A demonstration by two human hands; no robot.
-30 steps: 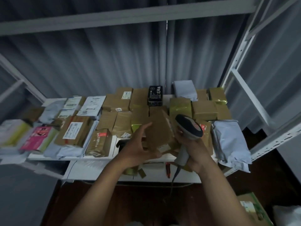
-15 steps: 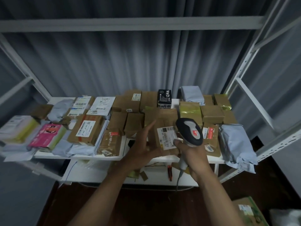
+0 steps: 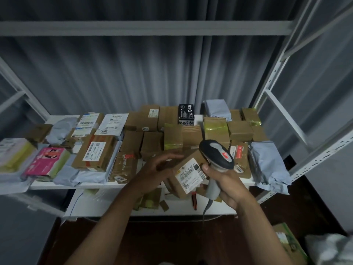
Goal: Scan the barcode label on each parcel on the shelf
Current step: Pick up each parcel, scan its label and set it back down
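The right hand (image 3: 227,180) grips the scanner (image 3: 216,157), just right of the brown parcel (image 3: 188,175). The left hand (image 3: 160,165) rests loosely open on the parcel's left side. Its barcode label (image 3: 192,174) faces up, tilted, directly beside the scanner's head.

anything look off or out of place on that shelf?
Mostly tidy rows. Two oddities: the crumpled grey poly mailer bag at the right end hangs over the white metal shelf edge, and the brown cardboard parcel with the white barcode label sits tilted off the front edge, left hand steadying it.
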